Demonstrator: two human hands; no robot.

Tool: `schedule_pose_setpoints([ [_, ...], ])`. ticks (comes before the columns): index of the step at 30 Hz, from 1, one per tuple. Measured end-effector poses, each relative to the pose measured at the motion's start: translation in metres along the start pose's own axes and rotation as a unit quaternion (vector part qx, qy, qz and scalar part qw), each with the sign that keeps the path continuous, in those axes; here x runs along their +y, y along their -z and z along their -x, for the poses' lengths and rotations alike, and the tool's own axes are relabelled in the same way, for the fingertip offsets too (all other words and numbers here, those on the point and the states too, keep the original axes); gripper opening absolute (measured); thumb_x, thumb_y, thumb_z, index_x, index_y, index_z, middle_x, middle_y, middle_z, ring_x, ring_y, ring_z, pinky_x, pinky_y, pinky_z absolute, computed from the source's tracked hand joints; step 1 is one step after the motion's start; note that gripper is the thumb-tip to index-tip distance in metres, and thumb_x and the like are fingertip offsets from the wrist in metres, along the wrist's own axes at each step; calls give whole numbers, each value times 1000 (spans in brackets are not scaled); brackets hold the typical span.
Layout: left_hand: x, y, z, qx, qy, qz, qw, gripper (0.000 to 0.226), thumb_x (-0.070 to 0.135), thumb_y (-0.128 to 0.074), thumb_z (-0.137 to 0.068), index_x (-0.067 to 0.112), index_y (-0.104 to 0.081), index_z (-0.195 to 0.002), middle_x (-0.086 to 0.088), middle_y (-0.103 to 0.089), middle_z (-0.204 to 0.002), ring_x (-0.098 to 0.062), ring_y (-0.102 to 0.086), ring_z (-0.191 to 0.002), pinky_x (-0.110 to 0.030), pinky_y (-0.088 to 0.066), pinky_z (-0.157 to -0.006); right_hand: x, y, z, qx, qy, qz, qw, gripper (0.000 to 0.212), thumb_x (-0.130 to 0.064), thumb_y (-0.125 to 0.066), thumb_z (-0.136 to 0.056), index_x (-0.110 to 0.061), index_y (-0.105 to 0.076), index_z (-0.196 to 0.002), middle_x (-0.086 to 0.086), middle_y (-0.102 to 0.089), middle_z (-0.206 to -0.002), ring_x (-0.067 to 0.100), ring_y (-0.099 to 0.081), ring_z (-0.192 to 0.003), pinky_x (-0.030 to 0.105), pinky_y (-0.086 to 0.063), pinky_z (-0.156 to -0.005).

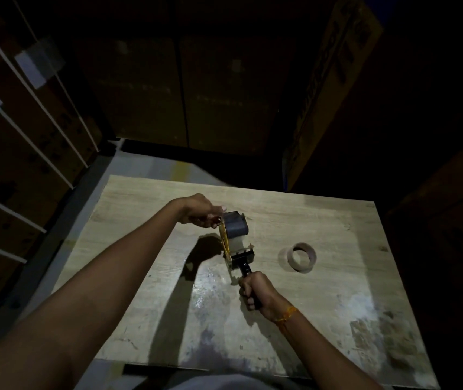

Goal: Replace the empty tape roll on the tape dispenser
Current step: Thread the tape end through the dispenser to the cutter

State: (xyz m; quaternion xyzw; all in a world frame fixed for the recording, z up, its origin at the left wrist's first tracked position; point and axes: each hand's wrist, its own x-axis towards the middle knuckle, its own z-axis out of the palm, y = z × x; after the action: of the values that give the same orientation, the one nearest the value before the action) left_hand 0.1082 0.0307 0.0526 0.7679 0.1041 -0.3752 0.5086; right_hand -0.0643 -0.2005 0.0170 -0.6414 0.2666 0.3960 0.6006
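Bare forearms, orange wrist thread (287, 314)

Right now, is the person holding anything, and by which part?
Yes, the tape dispenser. The right hand is closed around its black handle, and the left hand grips its top end by the roll. The empty cardboard core lies untouched on the table.

Your table (323, 220) is pale wood grain, worn, glossy where light hits. Empty roll (301, 257) looks matt cardboard. Dispenser (234, 237) handle: black, slightly shiny.
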Motion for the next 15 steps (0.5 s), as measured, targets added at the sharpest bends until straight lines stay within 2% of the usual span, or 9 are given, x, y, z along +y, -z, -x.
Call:
schedule_pose_setpoints([
  [2, 0, -3, -2, 14, -29, 14, 999, 20, 20, -77, -93, 1, -76, -92, -18, -75, -82, -17, -70, -67, -29, -59, -72, 0, 0, -1, -1, 3, -2, 1000, 17, -4, -45, -44, -15, -43, -57, 3, -35, -53, 17, -27, -40, 23, -22, -44],
  [4, 3, -7, -4, 62, -55, 14, 996, 6, 6, -76, -91, 0, -77, -92, -17, -74, -79, -17, -71, -65, -30, -61, -70, -1, -1, -3, -2, 4, 1, 1000, 17, -5, -46, -42, -15, -43, -56, 3, -35, -52, 18, -27, -39, 23, -23, -43],
  [7, 7, -7, -5, 114, -77, 20, 990, 9, 1, -76, -90, -6, -77, -96, -12, -74, -76, -16, -70, -65, -28, -63, -67, 0, -3, -6, -2, 10, 11, 1000, 18, -5, -46, -43, -17, -39, -54, 3, -35, -52, 18, -27, -39, 22, -25, -42],
  [9, 7, -6, -6, 118, -79, 4, 990, 13, 1, -77, -89, -8, -77, -99, -10, -72, -76, -16, -69, -68, -28, -63, -68, 1, -5, -7, -8, 11, 18, 1000, 19, -2, -46, -47, -18, -38, -54, 3, -35, -51, 18, -27, -39, 22, -25, -42],
  [11, 6, -6, -7, 119, -81, -15, 989, 13, 1, -76, -90, -8, -77, -99, -11, -73, -79, -18, -70, -72, -29, -63, -68, 2, -6, -6, -18, 8, 10, 1000, 22, -6, -48, -41, -18, -38, -55, 3, -35, -51, 18, -27, -40, 23, -26, -42],
  [13, 6, -7, -9, 127, -88, -20, 988, 13, 2, -75, -90, -7, -77, -99, -14, -75, -86, -20, -71, -77, -28, -62, -67, 2, -6, -3, -21, 14, 9, 1000, 24, -5, -50, -38, -15, -41, -58, 4, -37, -54, 19, -31, -40, 24, -28, -43],
  [15, 10, -6, -9, 134, -95, -19, 986, 13, 2, -74, -91, -7, -77, -100, -16, -75, -89, -21, -72, -79, -26, -61, -65, 0, -5, -1, -26, 33, 17, 999, 22, 0, -51, -51, -9, -53, -72, 8, -45, -60, 19, -38, -41, 25, -31, -44],
])
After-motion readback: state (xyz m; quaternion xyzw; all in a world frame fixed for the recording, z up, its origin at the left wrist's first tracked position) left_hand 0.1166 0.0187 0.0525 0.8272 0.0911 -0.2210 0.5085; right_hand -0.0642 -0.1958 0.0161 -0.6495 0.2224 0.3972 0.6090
